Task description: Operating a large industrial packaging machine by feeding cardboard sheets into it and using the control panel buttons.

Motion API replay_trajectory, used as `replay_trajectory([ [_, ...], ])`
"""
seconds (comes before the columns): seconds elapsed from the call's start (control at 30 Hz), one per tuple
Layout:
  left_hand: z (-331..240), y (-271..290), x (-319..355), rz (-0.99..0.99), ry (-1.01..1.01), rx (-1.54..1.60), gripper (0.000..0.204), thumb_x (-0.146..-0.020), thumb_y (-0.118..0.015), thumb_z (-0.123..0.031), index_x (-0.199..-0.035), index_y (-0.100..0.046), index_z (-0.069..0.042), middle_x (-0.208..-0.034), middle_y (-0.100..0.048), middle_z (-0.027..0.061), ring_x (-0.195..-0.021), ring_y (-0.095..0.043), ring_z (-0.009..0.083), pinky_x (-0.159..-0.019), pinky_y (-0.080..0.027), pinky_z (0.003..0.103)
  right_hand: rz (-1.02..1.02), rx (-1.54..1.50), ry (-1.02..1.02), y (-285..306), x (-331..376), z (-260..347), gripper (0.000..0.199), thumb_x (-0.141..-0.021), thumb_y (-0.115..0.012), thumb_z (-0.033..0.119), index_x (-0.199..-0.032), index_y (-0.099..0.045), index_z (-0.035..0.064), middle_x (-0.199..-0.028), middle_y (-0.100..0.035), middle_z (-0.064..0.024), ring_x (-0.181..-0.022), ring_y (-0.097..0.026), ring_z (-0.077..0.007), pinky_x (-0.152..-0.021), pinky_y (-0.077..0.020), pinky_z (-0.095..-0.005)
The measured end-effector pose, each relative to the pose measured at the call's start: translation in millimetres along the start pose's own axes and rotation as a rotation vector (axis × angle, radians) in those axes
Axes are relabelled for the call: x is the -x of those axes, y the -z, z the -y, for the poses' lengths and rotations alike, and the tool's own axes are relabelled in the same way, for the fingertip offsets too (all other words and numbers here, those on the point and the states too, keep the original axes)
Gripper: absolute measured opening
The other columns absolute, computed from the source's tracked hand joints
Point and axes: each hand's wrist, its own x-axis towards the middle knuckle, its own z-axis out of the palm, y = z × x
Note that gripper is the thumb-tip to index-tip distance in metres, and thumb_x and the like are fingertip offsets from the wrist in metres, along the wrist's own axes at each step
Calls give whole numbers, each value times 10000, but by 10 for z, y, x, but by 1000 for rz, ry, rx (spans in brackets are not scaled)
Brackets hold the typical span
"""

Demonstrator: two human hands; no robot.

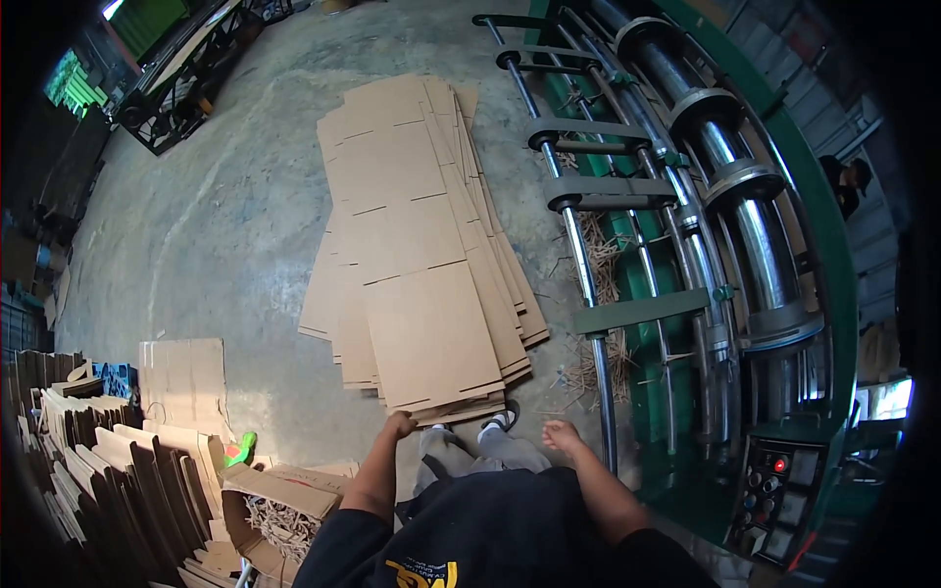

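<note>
A fanned pile of flat, slotted cardboard sheets [421,235] lies on the concrete floor in front of my feet. My left hand [400,424] is at the near left corner of the top sheet, its fingers curled together. Whether that corner is between them I cannot make out. To the right of the pile, my right hand [561,435] hangs over the floor, apart from the sheets. Its fingers are folded in, and nothing shows in them.
On my right runs a long green machine [642,304] with steel rollers and a control panel [777,495]. Cardboard scraps [603,367] lie beneath it. At left are upright cardboard pieces [137,470] and a box of strips [279,524]. Another person [848,184] is behind the machine.
</note>
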Motion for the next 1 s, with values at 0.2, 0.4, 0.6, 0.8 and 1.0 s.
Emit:
replay_trajectory([
  [0.2,-339,-689,64,51,-134,49,460,-692,-593,-344,-1053,-610,-60,-1025,-605,190,-959,-586,301,-817,-462,355,-131,-37,-23,558,7,-576,230,-858,-532,166,-1069,-558,80,-791,-612,-30,-638,-599,-114,-494,-446,-230],
  [0.4,-1064,-661,160,266,-56,186,457,-730,-564,-352,-1061,-600,-39,-1006,-615,188,-947,-592,289,-808,-461,339,-188,-112,25,775,41,-657,227,-857,-536,194,-1048,-583,81,-786,-610,-24,-639,-593,-119,-488,-441,-232],
  [0.6,-1209,-413,-233,74,-176,132,439,-761,-564,-293,-1072,-582,17,-1057,-596,196,-969,-587,280,-844,-443,336,-165,-106,100,864,-24,-364,248,-865,-527,185,-1069,-574,53,-835,-608,-35,-711,-595,-120,-579,-481,-240],
  [0.8,-1430,-358,-437,99,-34,580,377,-788,-569,-175,-1109,-556,21,-934,-632,133,-764,-604,216,-671,-479,301,-162,-151,233,1102,-392,-643,255,-865,-524,155,-1080,-564,24,-866,-602,-47,-746,-586,-124,-645,-505,-262],
  [1.0,-2006,-520,-313,227,-44,626,368,-828,-535,-155,-1164,-500,-11,-885,-609,76,-735,-564,174,-565,-440,274,-233,-222,334,1333,-184,-772,254,-851,-523,146,-1071,-570,27,-837,-610,-56,-712,-590,-124,-636,-493,-257],
])
